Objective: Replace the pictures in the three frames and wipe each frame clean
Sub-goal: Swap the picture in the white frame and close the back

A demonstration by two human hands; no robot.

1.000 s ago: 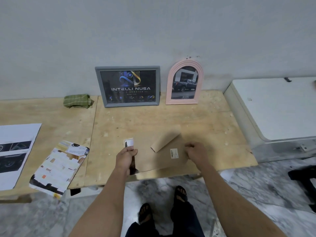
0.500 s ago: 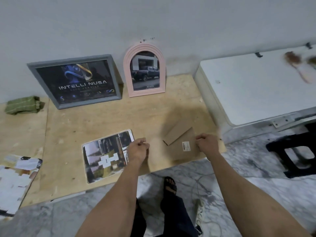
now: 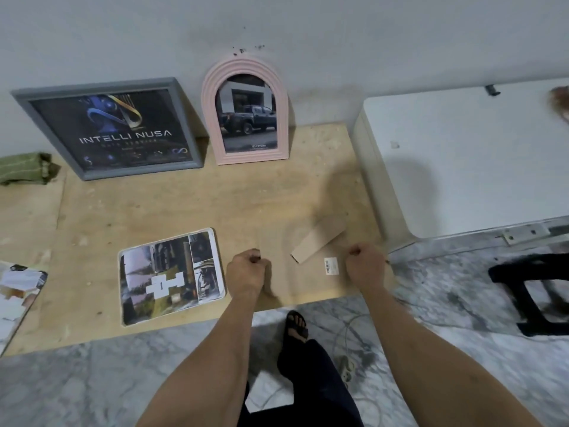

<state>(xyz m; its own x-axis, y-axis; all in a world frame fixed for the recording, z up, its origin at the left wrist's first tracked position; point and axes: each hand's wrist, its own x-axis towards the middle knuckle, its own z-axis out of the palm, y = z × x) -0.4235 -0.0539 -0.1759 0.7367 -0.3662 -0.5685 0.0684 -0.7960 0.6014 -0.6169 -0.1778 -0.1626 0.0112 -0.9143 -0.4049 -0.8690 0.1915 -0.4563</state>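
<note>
Hands: left (image 3: 246,269) and right (image 3: 365,266) curled, gripping backing board (image 3: 308,272) at bench (image 3: 215,204) front edge. Grey frame (image 3: 104,131), pink frame (image 3: 244,110) apparently refilled; third frame outstanding. Wiping status undeterminable.

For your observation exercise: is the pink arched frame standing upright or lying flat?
Upright: the pink arched frame stands on the table, leaning against the wall.

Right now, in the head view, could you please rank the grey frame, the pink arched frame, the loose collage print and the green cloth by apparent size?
1. grey frame
2. collage print, though it lies nearer the camera
3. pink arched frame
4. green cloth, partly cut off
</note>
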